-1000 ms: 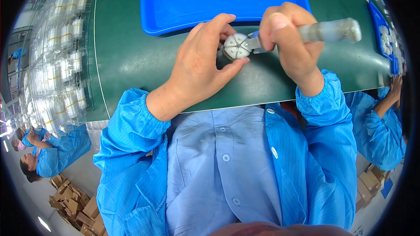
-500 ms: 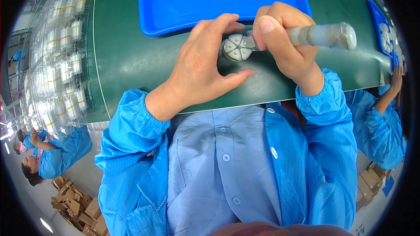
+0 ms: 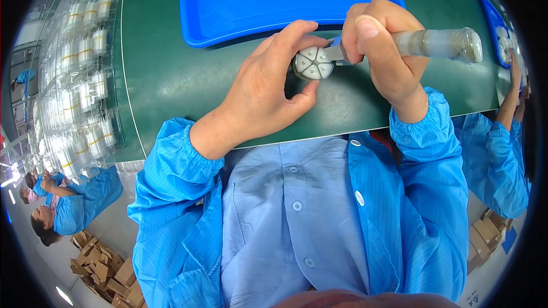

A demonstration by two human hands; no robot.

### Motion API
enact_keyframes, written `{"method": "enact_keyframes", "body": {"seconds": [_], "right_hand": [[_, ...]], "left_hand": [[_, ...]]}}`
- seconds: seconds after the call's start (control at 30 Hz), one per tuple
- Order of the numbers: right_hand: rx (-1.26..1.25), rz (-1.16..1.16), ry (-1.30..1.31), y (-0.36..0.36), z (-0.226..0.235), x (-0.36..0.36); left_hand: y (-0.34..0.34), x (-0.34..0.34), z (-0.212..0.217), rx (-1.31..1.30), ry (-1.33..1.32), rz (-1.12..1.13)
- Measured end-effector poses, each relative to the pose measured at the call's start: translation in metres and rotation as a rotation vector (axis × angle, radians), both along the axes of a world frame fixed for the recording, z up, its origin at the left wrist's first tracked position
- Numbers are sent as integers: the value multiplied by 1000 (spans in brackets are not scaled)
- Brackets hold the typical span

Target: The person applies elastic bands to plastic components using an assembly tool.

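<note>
Round white part (image 3: 313, 63), divided into wedge segments, sits pinched between our left hand's (image 3: 268, 94) thumb and fingers, above the green table (image 3: 171, 80). Our right hand (image 3: 385, 51) is closed around a translucent-handled tool (image 3: 439, 44), its metal tip touching the part's edge, just below the blue tray (image 3: 257, 0).

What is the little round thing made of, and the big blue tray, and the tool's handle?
The small round part looks like matte whitish-grey plastic or ceramic, split into wedge segments; hard to say which. The blue tray looks like smooth moulded plastic with a soft sheen. The tool handle in the right hand seems translucent plastic, cloudy and see-through. The left hand steadies the part.
</note>
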State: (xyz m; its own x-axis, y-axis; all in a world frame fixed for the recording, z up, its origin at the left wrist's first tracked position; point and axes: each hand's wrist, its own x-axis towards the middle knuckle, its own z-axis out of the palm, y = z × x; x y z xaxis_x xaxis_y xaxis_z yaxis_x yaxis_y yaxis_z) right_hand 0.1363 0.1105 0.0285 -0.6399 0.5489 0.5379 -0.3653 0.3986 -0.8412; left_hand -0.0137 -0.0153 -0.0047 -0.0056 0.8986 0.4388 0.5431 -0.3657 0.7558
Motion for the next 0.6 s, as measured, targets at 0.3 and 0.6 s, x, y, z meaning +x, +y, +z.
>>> {"method": "enact_keyframes", "body": {"seconds": [0.3,0.6], "right_hand": [[5,28,-29,-2,-5,-5],[-172,-2,36,0,5,3]], "left_hand": [[3,-3,-2,52,242,138],[-4,-3,1,-51,22,39]]}}
